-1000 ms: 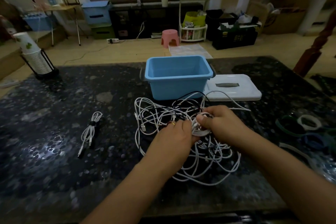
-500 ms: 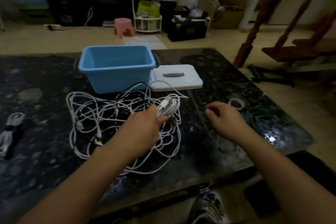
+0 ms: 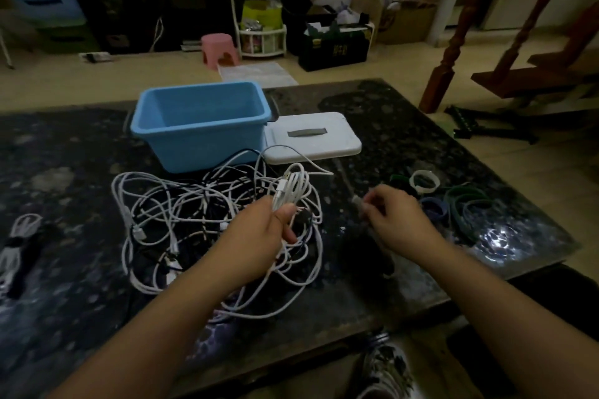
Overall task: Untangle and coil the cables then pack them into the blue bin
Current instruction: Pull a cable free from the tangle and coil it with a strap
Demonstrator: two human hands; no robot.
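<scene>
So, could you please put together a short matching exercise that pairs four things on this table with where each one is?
Things:
1. blue bin
2. white lid
3. coiled white cable
4. cable ties

Places:
A. gripped in the left hand
B. flat on the table, right of the bin
C. behind the tangled cables
D. on the table beyond the right hand

Pairs: 1-C, 2-B, 3-A, 4-D
</scene>
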